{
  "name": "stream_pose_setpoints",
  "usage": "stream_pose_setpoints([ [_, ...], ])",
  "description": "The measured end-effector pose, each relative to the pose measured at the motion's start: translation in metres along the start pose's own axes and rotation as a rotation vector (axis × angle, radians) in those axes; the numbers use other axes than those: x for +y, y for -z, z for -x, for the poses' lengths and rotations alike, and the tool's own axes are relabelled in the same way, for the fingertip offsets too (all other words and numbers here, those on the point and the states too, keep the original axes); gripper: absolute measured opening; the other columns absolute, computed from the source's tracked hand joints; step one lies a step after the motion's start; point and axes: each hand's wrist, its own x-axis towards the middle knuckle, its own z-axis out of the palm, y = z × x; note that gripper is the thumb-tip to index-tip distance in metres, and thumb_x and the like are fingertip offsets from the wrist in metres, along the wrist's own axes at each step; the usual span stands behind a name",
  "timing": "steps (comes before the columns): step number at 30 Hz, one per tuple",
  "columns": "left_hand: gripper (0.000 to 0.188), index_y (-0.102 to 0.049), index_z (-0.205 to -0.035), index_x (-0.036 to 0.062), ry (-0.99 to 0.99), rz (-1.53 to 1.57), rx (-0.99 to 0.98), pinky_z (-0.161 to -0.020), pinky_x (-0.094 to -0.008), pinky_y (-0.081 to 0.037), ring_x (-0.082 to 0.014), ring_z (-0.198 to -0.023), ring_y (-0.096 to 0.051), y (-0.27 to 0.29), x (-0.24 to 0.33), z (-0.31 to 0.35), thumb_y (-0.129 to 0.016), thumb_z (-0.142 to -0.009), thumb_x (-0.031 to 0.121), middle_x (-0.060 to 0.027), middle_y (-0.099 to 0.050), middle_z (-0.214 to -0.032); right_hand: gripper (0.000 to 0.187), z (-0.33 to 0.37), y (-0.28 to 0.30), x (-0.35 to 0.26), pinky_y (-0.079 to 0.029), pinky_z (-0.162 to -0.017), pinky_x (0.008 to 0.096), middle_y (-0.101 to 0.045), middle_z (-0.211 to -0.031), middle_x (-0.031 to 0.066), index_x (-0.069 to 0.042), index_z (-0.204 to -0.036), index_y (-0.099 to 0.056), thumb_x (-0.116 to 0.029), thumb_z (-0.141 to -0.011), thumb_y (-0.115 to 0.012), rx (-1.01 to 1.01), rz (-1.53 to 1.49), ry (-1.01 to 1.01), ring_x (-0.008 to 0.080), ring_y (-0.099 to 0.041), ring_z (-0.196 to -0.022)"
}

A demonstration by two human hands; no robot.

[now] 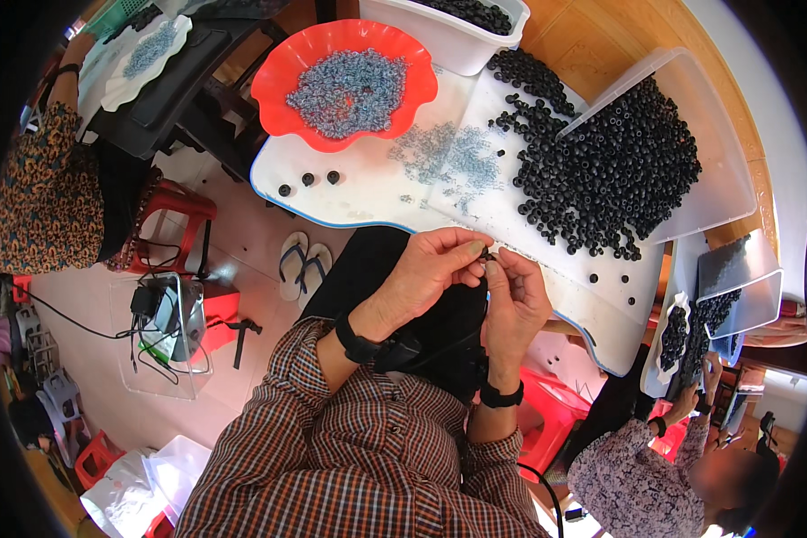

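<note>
Pinching one black piece (488,255); two hands (429,272) (516,294)

It's a workshop: a worktable (359,184) heaped with black parts (605,170).

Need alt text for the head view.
A person's bare left hand and right hand pinch a small black part beside a curved-edge white table. On it, small black ring-shaped pieces spill from a clear plastic bin, and a red scalloped bowl holds small blue-grey pieces.
</note>
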Motion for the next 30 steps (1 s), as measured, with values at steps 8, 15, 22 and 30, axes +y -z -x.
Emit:
stream_pose_setpoints([
  [8,0.023,-0.063,-0.114,-0.0025,-0.032,-0.05,0.024,-0.069,-0.0201,-0.054,-0.0073,-0.071,-0.062,-0.0036,-0.0005,0.0011,-0.058,-0.095,0.01,-0.0044,-0.066,-0.09,0.019,-0.0013,-0.0023,-0.0023,-0.051,-0.071,0.0227,-0.065,-0.091,0.0069,0.004,-0.105,-0.061,0.008,-0.086,-0.063,0.004,0.053,0.04,0.0096,-0.061,-0.079],
  [15,0.022,-0.063,-0.114,-0.001,-0.045,-0.184,0.022,-0.07,-0.0203,-0.053,-0.0066,-0.075,-0.061,-0.0054,0.0015,0.0027,-0.054,-0.097,0.01,-0.0038,-0.066,-0.093,0.021,-0.0016,-0.0014,-0.001,-0.051,-0.068,0.0229,-0.065,-0.088,0.0082,0.004,-0.106,-0.06,0.007,-0.086,-0.064,-0.005,0.136,0.09,0.01,-0.062,-0.075],
  [22,0.021,-0.064,-0.112,0.0003,-0.073,-0.237,0.018,-0.069,-0.0196,-0.053,-0.0057,-0.073,-0.06,-0.0053,0.0026,0.0033,-0.056,-0.096,0.01,-0.003,-0.066,-0.09,0.021,0.0005,-0.0045,-0.002,-0.051,-0.065,0.0231,-0.065,-0.086,0.0088,0.003,-0.105,-0.059,0.006,-0.085,-0.065,0.018,0.157,0.107,0.0109,-0.062,-0.072],
  [30,0.02,-0.065,-0.109,-0.0016,-0.11,-0.139,0.051,-0.066,-0.0205,-0.054,-0.0067,-0.069,-0.061,-0.0085,0.0034,0.0043,-0.059,-0.095,0.012,-0.0033,-0.065,-0.085,0.012,-0.0017,-0.0028,-0.0043,-0.05,-0.067,0.0263,-0.063,-0.089,0.0097,0.001,-0.095,-0.065,0.002,-0.083,-0.068,0.022,0.287,0.184,0.0153,-0.061,-0.077],
])
